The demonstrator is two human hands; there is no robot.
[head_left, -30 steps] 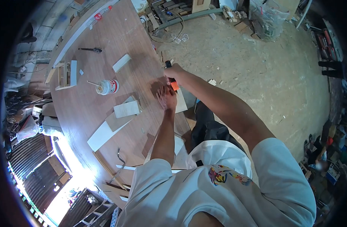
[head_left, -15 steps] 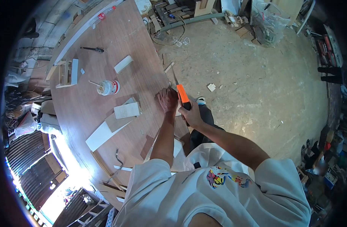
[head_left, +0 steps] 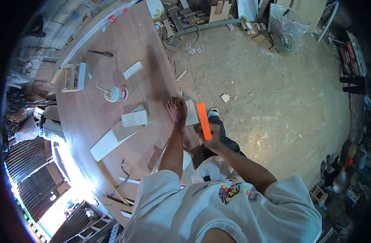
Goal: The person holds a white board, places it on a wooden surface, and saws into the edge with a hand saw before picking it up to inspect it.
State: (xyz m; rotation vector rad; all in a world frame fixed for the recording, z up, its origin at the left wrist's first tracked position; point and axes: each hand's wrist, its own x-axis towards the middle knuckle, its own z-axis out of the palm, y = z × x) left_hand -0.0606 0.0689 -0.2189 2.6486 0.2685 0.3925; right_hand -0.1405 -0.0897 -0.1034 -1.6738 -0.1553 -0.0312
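At the table's right edge, my left hand (head_left: 177, 110) lies with its fingers spread and pressed down. Right beside it, a pale piece of board (head_left: 191, 112) juts past the edge. My right hand (head_left: 211, 137) is closed around the handle of a handsaw (head_left: 203, 121), just right of that board and over my leg. Its orange part faces up, and its blade does not show from this angle. To the left of my left hand, a white block (head_left: 135, 118) rests over other pieces, close to a long white board (head_left: 108, 145).
An open jar (head_left: 120, 94) with a stick in it stands on the wooden table (head_left: 149, 36). Around it are a white strip (head_left: 132, 70), a dark brush-like tool (head_left: 101, 53) and a small wooden frame (head_left: 75, 77). Wood scraps (head_left: 225, 97) litter the floor.
My right hand has drawn the saw back toward my body and turned it, uncovering the pale board. My left hand has shifted slightly and stays on the table's edge.
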